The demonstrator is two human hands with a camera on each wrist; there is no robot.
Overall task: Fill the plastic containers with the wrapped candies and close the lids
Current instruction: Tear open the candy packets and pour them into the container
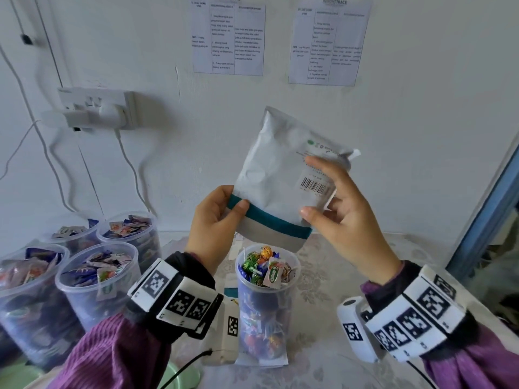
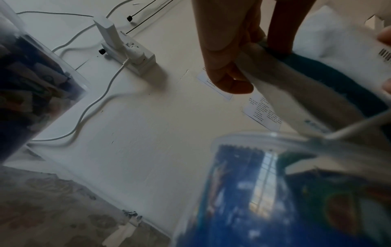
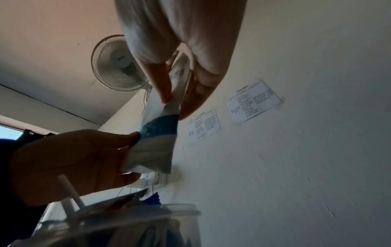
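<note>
Both hands hold a white plastic bag (image 1: 280, 167) with a teal band upside down above an open clear container (image 1: 266, 299). The container is heaped to its rim with wrapped candies (image 1: 264, 266) and lollipops. My left hand (image 1: 217, 217) pinches the bag's lower left corner at the teal band, thumb on the front. My right hand (image 1: 334, 197) grips the bag's right edge by the barcode. In the left wrist view my left hand (image 2: 230, 66) pinches the bag (image 2: 317, 93) above the container (image 2: 264, 192). In the right wrist view my right hand (image 3: 182, 86) pinches the bag (image 3: 156, 138).
Several other clear containers (image 1: 98, 279) full of wrapped candies stand without lids at the left of the patterned tablecloth (image 1: 331, 279). A power strip (image 1: 98, 108) with cables hangs on the wall behind. Two printed sheets (image 1: 227, 37) are taped higher up. A green object (image 1: 11, 374) lies at the bottom left.
</note>
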